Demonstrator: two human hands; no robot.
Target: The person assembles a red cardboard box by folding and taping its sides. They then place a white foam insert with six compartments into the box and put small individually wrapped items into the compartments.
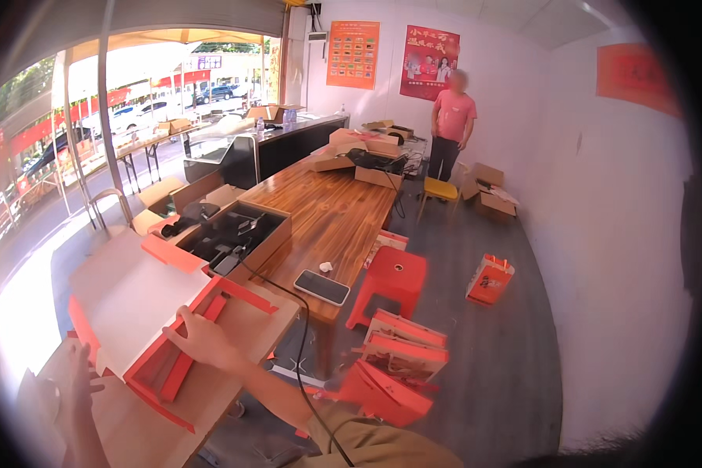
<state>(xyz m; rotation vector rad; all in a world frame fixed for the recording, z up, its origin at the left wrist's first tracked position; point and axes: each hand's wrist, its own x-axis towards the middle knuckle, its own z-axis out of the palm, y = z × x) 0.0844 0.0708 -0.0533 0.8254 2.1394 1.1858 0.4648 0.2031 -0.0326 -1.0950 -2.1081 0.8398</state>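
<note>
A half-folded red and white cardboard box point(144, 304) lies on the near end of the wooden table point(331, 207). My right hand point(199, 339) presses on its red inner flap near the box's right side. At the box's lower left corner my left hand point(82, 382) touches the edge with fingers spread. Neither hand grips anything closed.
An open brown carton point(238, 234) with dark items sits just beyond the box. A phone point(321, 286) lies near the table edge. A red stool point(390, 277) and stacked red boxes point(394, 366) stand on the floor to the right. A person point(452, 125) stands at the far end.
</note>
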